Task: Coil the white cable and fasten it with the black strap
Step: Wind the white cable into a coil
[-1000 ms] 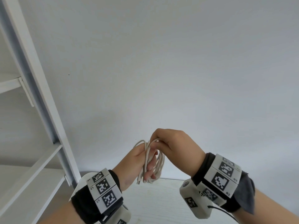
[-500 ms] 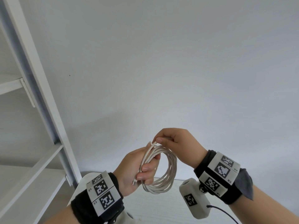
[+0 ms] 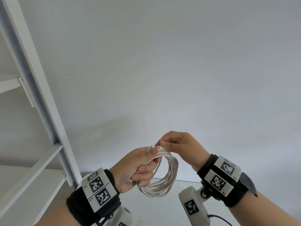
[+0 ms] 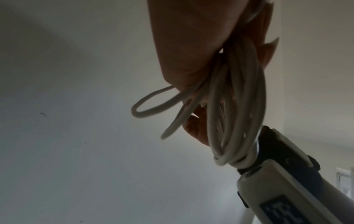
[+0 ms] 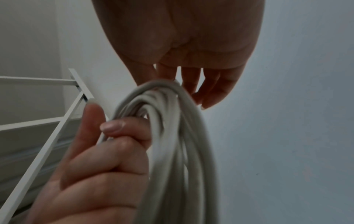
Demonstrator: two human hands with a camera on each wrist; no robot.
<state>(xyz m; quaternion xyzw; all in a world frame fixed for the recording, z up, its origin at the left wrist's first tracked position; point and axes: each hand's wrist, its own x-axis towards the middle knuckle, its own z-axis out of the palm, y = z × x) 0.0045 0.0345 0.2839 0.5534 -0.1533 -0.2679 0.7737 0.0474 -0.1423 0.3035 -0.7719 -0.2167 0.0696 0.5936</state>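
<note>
A plain grey wall [image 3: 162, 62] fills most of the head view, open and bare across the centre and right. The white shelf frame [image 3: 40, 95] slants down the left edge, its upright ending just left of my left wrist. Along the bottom of the frame lies the white table [image 3: 159, 209], its far edge running behind the coil.

My left hand [image 3: 135, 168], lower centre, is closed around the white cable [image 3: 164, 181], whose loops hang as a ring to the right of my fist, above the table. My right hand [image 3: 180, 147], just above and right, pinches the top of the coil with thumb and forefinger.

Compared with a second ago, the bundle now hangs open as a round ring, and my right hand has risen off it to the top strand.
</note>
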